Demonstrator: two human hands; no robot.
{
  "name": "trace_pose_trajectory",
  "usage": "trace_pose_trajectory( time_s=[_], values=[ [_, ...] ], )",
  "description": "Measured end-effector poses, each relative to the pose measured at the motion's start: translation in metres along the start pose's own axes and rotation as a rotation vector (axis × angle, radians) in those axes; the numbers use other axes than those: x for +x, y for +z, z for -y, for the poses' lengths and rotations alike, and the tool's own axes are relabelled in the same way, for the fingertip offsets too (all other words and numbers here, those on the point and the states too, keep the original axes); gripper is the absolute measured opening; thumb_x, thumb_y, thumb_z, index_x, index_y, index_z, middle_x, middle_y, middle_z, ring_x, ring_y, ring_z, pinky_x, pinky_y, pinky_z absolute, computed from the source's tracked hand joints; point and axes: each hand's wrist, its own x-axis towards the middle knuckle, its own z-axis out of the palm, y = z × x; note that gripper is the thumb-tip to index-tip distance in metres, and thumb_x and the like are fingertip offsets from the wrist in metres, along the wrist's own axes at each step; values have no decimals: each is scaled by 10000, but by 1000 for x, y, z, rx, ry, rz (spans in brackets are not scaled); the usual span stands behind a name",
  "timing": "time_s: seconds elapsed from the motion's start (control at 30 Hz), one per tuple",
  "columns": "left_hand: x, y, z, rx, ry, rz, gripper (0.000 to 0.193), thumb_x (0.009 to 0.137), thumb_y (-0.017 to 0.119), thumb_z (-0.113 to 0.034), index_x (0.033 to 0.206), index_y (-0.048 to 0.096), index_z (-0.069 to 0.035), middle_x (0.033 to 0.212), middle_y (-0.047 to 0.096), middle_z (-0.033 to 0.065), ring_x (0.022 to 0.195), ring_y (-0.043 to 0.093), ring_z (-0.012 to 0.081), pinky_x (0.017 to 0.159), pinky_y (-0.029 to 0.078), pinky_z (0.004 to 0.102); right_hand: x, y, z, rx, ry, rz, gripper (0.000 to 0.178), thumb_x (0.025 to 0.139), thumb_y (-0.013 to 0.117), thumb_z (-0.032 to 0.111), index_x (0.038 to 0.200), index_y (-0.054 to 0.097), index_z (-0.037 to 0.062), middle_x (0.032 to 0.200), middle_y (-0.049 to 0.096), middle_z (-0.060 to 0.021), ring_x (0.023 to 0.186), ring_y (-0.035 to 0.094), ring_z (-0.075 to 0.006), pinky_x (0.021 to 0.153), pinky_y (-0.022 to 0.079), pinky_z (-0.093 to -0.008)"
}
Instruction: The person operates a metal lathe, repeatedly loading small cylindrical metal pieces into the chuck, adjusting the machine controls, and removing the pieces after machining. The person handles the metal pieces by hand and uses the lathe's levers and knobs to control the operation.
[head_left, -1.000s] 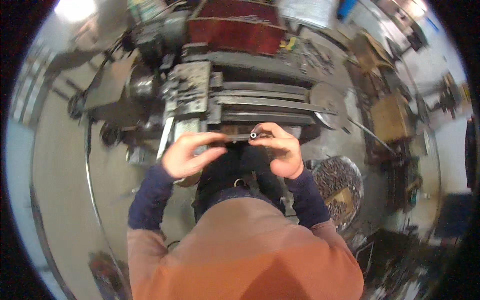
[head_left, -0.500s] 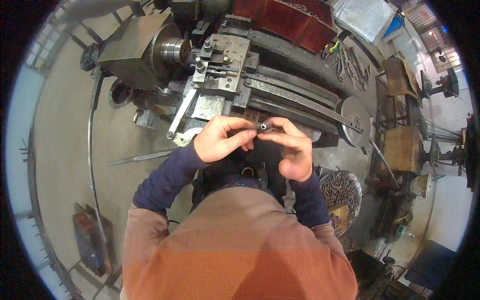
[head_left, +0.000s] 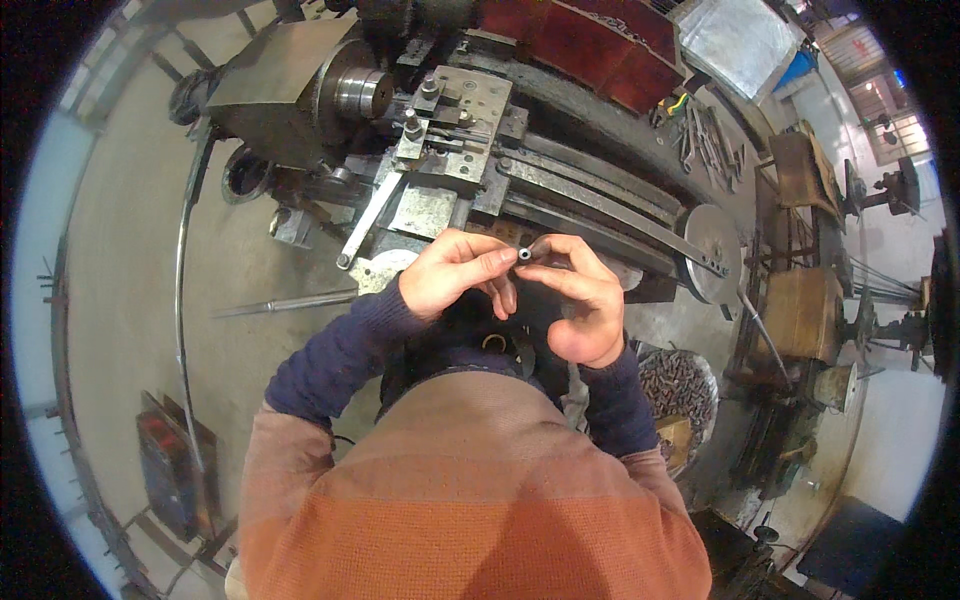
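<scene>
In front of my chest both hands meet at a small round metal tube piece (head_left: 524, 254), its bright end with a dark hole facing up. My right hand (head_left: 588, 305) pinches it between thumb and fingers. My left hand (head_left: 450, 270) is closed too, its thumb and forefinger tips against the piece's left side; its other fingers curl below. Just beyond the hands stands a metal lathe, with its round chuck (head_left: 362, 93) at the left and a bolted tool post (head_left: 412, 127) beside it.
A flat steel bar (head_left: 600, 210) runs along the lathe to a round disc (head_left: 712, 255). Several wrenches (head_left: 708, 145) lie at the far right, near a dark red box (head_left: 600, 55). A tub of small metal parts (head_left: 682, 390) stands by my right forearm. A lever (head_left: 370, 220) reaches toward me.
My left thumb has risen and now rests against the metal tube piece, while the left fingers have shifted slightly. The view has moved a little; my right hand keeps its pinch.
</scene>
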Motion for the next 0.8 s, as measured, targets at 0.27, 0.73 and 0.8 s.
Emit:
trace_pose_trajectory(
  time_s=[0.27, 0.73, 0.8],
  values=[
    [-3, -3, 7, -148, -24, 6, 326, 919, 459, -273, 855, 563, 30, 702, 614, 143, 628, 611, 212, 611, 487, 304, 4, 5, 6, -93, -16, 18, 575, 655, 561, 477, 983, 640, 11, 1035, 538, -181, 935, 541, -313, 822, 420, -367],
    [-19, -14, 0, 506, 270, -242, 300, 908, 488, -248, 847, 607, 21, 657, 603, 71, 595, 572, 117, 572, 450, 256, 48, 14, 42, -388, -145, 285, 444, 510, 586, 114, 933, 578, -19, 1015, 499, -217, 904, 518, -372, 762, 452, -403],
    [-21, -18, 0, 306, 265, -244, 320, 915, 474, -253, 830, 603, 27, 656, 603, 78, 588, 581, 134, 572, 458, 261, 57, 17, 45, -394, -180, 291, 438, 507, 585, 109, 927, 579, -15, 1012, 507, -207, 891, 524, -365, 755, 455, -400]
  ],
)
